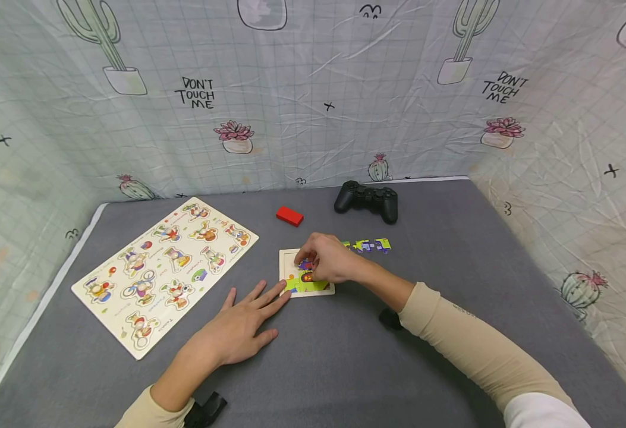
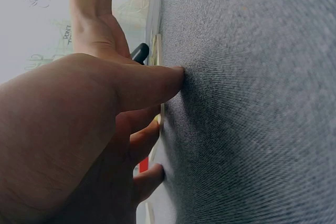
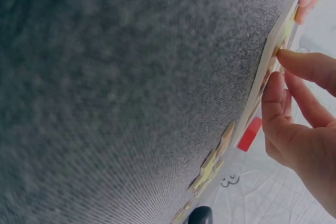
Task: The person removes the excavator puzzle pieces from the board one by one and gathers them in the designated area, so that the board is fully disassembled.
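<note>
A small square wooden jigsaw tray (image 1: 320,293) lies on the grey table, with yellow-green and red pieces in its lower part. Over its upper part, my right hand (image 1: 326,258) has its thumb and curled fingers on a purple-and-red puzzle piece (image 1: 306,266), mostly hidden by the hand. Seen in the right wrist view, the thumb and fingertips reach down to the tray's surface. My left hand (image 1: 245,330) rests palm down with spread fingers, some fingertips at the tray's lower left edge. Loose jigsaw pieces (image 1: 383,244) lie right of the tray, partly behind my right hand.
A large cream board (image 1: 168,267) with cartoon figures lies at the left. Behind the tray are a red block (image 1: 289,216) and a black game controller (image 1: 367,201). A patterned curtain (image 1: 291,119) hangs along the table's back edge and sides.
</note>
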A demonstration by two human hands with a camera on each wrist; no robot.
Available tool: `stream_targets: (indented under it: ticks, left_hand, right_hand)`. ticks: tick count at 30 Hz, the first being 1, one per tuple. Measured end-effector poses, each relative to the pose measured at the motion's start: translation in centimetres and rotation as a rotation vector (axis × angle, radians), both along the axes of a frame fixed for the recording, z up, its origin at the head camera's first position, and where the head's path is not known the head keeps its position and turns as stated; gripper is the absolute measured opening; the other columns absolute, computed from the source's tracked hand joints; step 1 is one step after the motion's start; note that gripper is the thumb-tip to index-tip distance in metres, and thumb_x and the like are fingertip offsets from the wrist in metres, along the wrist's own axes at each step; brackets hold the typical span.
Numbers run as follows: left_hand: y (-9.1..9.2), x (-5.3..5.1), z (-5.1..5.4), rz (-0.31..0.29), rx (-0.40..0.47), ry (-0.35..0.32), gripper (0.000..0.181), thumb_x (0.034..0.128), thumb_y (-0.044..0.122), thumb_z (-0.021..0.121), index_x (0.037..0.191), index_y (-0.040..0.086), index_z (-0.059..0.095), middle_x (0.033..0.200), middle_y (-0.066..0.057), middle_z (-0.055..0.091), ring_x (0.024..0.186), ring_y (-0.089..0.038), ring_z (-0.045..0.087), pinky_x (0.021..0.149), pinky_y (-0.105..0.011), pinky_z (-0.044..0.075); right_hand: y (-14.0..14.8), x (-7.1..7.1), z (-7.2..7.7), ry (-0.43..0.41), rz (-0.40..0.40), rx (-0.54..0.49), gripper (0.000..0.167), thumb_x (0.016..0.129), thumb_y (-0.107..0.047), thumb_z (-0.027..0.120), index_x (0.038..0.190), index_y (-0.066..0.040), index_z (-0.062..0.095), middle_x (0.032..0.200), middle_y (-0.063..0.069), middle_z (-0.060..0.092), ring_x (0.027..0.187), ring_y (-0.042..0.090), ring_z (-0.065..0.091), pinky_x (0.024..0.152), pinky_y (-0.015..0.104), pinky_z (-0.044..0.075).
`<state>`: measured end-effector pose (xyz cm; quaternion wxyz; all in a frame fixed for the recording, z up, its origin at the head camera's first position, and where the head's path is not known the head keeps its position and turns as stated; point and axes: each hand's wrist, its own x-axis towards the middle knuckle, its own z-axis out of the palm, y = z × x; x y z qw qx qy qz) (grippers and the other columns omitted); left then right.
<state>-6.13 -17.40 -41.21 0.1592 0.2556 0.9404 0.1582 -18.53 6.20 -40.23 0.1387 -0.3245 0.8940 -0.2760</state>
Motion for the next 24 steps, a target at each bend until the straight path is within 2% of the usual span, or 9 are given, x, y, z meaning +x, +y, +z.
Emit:
stream_targets:
  ticks: [9, 15, 24]
  left_hand:
    - [0.0, 0.0, 0.0, 0.001, -0.002, -0.004, 0.069, 0.1031, 0.035, 0.065, 0.165, 0.028, 0.034, 0.175, 0.009, 0.019, 0.162, -0.033, 0.018, 0.118, -0.081, 0.011]
    - [0.0, 0.0, 0.0, 0.003, -0.003, -0.013, 0.069, 0.1033, 0.036, 0.065, 0.165, 0.028, 0.033, 0.175, 0.010, 0.018, 0.162, -0.033, 0.017, 0.118, -0.081, 0.010]
    - [0.1, -0.1, 0.1, 0.011, -0.010, -0.021, 0.069, 0.1031, 0.036, 0.065, 0.164, 0.028, 0.034, 0.175, 0.010, 0.019, 0.162, -0.033, 0.017, 0.118, -0.080, 0.010]
  right_hand:
    - [0.1, 0.0, 0.0, -0.009, -0.012, -0.023, 0.029, 0.079, -0.002, 0.084, 0.107, -0.012, 0.082, 0.102, 0.006, 0.063, 0.088, 0.015, 0.058, 0.074, 0.024, 0.051]
    - [0.6, -0.1, 0.2, -0.058, -0.062, -0.018, 0.032, 0.079, -0.005, 0.086, 0.109, -0.016, 0.082, 0.109, 0.005, 0.063, 0.093, 0.015, 0.060, 0.077, 0.025, 0.053]
    - [1.7, -0.5, 0.6, -0.089, -0.074, -0.025, 0.037, 0.078, 0.002, 0.077, 0.109, -0.017, 0.082, 0.109, 0.002, 0.064, 0.097, 0.017, 0.060, 0.079, 0.028, 0.051]
